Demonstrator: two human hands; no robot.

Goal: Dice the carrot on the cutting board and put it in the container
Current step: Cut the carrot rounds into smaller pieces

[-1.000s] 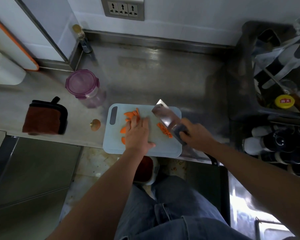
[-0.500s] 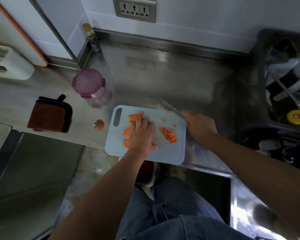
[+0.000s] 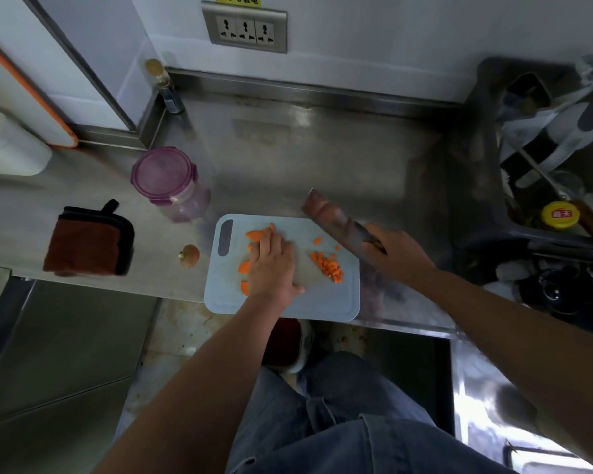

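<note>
A pale blue cutting board (image 3: 322,302) lies at the counter's front edge. Orange carrot slices (image 3: 255,235) lie on its left part, and my left hand (image 3: 274,265) rests flat over them. A small heap of diced carrot (image 3: 327,265) sits on the board's right part. My right hand (image 3: 396,253) grips the handle of a cleaver (image 3: 327,212), whose blade hangs tilted above the board's far right corner. A clear container with a purple lid (image 3: 163,177) stands on the counter behind the board's left end, lid on.
A carrot end (image 3: 189,256) lies left of the board, beside a brown folded cloth (image 3: 90,242). A small bottle (image 3: 163,85) stands at the back corner. A dish rack (image 3: 555,200) with utensils fills the right side. Bare steel counter (image 3: 322,159) lies behind the board.
The cleaver left the diced heap, dropped edge-on by the board's right edge, and now shows its blade raised and tilted. My left hand stayed on the slices.
</note>
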